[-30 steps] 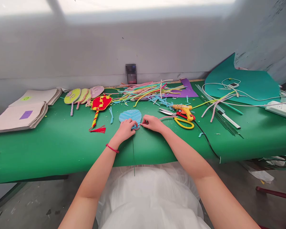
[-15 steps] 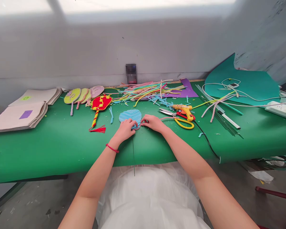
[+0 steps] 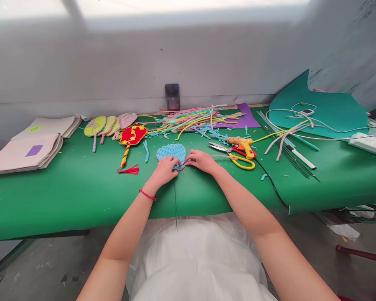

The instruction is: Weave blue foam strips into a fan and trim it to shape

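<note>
A round blue disc (image 3: 171, 150) of chenille stems side by side lies flat on the table in front of me. My left hand (image 3: 169, 168) holds it at its lower edge, fingers curled and pressed together there. A thin dark green wire (image 3: 176, 205) runs from the disc's bottom over the table's front edge. At the disc's lower right rim, my right hand (image 3: 199, 161) pinches a pink chenille stem (image 3: 223, 156), whose free end trails right towards the scissors. Pink also shows along the disc's lower edge. The fingertips partly hide where stem and rim meet.
Scissors with yellow handles (image 3: 244, 162) and a yellow hot glue gun (image 3: 245, 147) lie to the right. A red and yellow fan (image 3: 133, 136) lies left, near pastel fans (image 3: 95, 126) and open books (image 3: 25, 150). Loose chenille stems (image 3: 191, 120) are heaped behind; green wires (image 3: 296, 161) lie farther right.
The hands and the blue disc stay almost exactly where they were. The pink stem's trailing end has shifted slightly by the scissors.
</note>
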`<state>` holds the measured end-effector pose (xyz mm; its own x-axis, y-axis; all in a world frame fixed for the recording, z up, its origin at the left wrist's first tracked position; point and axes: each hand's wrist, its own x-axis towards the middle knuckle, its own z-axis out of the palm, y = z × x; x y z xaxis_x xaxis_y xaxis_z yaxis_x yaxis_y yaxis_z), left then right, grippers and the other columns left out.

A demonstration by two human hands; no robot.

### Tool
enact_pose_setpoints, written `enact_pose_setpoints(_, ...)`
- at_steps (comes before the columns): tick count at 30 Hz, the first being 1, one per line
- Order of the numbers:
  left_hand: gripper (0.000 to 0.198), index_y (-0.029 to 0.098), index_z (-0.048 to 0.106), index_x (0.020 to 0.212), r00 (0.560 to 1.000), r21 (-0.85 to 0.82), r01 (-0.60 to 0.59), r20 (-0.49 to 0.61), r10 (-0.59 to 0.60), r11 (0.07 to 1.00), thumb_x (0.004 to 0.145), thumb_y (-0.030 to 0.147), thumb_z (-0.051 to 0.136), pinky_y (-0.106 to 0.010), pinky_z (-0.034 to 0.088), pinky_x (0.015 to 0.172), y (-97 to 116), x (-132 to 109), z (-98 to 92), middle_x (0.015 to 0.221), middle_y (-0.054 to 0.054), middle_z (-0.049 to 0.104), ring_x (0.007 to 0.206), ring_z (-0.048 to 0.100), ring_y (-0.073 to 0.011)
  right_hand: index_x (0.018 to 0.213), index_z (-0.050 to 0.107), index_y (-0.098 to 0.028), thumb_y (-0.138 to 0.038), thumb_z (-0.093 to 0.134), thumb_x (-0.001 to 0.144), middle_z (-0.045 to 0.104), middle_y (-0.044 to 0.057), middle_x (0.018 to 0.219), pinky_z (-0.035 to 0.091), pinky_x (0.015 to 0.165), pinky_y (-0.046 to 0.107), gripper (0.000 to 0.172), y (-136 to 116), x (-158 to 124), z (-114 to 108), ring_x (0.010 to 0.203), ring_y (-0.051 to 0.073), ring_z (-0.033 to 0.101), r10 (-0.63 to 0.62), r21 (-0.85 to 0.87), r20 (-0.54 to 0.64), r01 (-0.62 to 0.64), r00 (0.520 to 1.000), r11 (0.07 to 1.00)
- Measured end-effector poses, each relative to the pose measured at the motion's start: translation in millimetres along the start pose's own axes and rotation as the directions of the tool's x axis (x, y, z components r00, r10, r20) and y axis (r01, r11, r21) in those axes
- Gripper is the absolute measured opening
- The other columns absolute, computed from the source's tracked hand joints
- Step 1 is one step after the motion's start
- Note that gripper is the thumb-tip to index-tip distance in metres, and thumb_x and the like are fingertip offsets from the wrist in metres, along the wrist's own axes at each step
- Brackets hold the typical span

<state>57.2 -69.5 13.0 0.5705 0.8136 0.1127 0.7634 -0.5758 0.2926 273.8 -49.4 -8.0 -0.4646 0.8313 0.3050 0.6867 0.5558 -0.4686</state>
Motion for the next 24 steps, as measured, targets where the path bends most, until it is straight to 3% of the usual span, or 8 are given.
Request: enact_pose_setpoints(24,0.032,0.024,0.059,0.102,1.000,-0.002,0.006,-0.001,-0.006,1.000,0.074,0.012,0.050,-0.040,0.040,0.086,1.1,-0.1,-0.5,0.101,-0.006,0.056,0.096,0.050,-0.0249,0.082,0.067,-0.019,-0.023,0.066,0.083,0.058,0.003,0.082,0.033,0.067,0.026,0.005,2.6,3.3,1.6,0.078,0.016,0.054,-0.038,-0.010,0.030,0.038,0.999,0.999)
